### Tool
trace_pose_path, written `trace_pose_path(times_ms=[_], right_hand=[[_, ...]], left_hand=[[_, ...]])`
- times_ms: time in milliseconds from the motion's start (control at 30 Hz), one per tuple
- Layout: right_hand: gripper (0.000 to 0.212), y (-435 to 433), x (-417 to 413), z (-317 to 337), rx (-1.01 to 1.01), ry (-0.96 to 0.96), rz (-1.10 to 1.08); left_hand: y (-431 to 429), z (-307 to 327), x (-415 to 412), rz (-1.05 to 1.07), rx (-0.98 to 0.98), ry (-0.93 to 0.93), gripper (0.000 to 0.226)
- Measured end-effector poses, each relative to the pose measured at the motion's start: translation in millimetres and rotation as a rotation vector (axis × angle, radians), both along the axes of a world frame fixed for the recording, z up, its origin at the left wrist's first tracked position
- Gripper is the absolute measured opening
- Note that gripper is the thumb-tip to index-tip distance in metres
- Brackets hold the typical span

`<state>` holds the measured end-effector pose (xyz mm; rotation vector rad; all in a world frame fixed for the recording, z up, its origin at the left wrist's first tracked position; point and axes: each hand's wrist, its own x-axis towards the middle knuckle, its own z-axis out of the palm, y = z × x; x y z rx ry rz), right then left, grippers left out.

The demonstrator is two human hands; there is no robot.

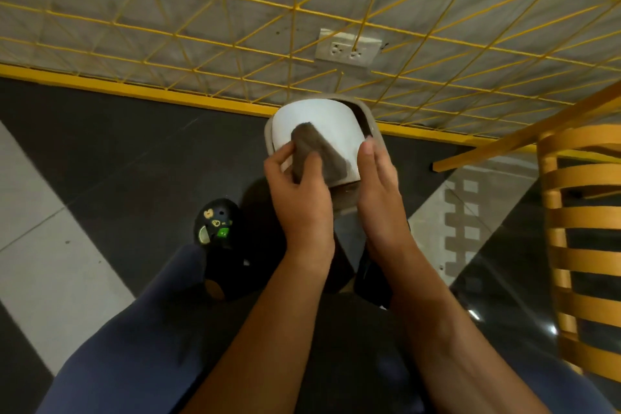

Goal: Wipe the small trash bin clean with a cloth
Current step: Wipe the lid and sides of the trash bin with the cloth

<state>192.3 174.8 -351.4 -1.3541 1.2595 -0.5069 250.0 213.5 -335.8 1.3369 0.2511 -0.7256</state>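
Head view — left hand [300, 198] pinching grey cloth [316, 153] against white bin [319, 121]; right hand [378, 178] gripping bin side.

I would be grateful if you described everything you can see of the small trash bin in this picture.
The small trash bin is a round white container with a grey-brown rim, seemingly plastic. It is held up off the floor and tilted, in front of the yellow wire grid. Part of its dark opening shows on the right and below. The right hand grips its right side, while the left hand presses a dark grey cloth against its white wall. Whether dirt remains cannot be told.
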Motion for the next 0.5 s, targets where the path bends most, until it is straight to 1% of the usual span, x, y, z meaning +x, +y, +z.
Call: trace_pose_path(times_ms=[33,67,133,167,200,233,267,300,333,367,400,433,467,500], right_hand=[[0.032,1.4,-2.1,6.0,0.042,-0.130,0.055],[0.030,1.5,-3.8,8.8,0.099,-0.246,0.093],[0.030,-4.4,-4.7,8.0,0.199,-0.397,0.070],[0.027,-10.0,-5.7,5.6,0.224,-0.434,0.018],[0.022,-16.6,-7.3,3.8,0.230,-0.445,-0.053],[0.018,-23.4,-9.1,2.4,0.210,-0.414,-0.125],[0.017,-30.4,-11.1,0.0,0.166,-0.340,-0.180],[0.018,-37.7,-12.8,-3.5,0.093,-0.238,-0.208],[0.019,-44.4,-12.6,-5.9,0.002,-0.119,-0.211],[0.020,-50.0,-9.8,-7.3,-0.095,0.004,-0.196],[0.022,-54.5,-4.7,-8.2,-0.189,0.118,-0.169],[0.025,-57.9,2.5,-9.2,-0.273,0.199,-0.130],[0.027,-59.9,11.1,-9.8,-0.344,0.236,-0.081],[0.028,-60.7,20.7,-9.9,-0.404,0.228,-0.020]], left_hand=[[-3.1,3.7,-1.3,-0.099,-0.001,-0.018,0.024],[-4.9,6.6,-2.9,-0.204,-0.008,-0.036,0.021],[-6.4,8.6,0.2,-0.396,-0.043,-0.113,0.020],[-6.4,7.2,6.5,-0.478,-0.018,-0.209,0.024],[-6.1,4.4,16.9,-0.563,0.087,-0.402,0.028],[-5.0,-1.7,30.0,-0.669,0.278,-0.663,0.034],[-2.9,-10.2,43.6,-0.820,0.472,-0.875,0.045],[-0.7,-19.0,56.7,-0.978,0.623,-0.994,0.064],[0.1,-26.5,67.6,-1.121,0.723,-1.019,0.086],[0.3,-33.8,75.6,-1.223,0.771,-1.001,0.104],[-0.1,-40.7,80.9,-1.277,0.782,-0.981,0.118],[-1.8,-47.9,84.6,-1.307,0.777,-0.971,0.127],[-3.8,-53.4,86.1,-1.325,0.767,-0.968,0.132],[-5.7,-57.6,86.3,-1.337,0.756,-0.964,0.135]])
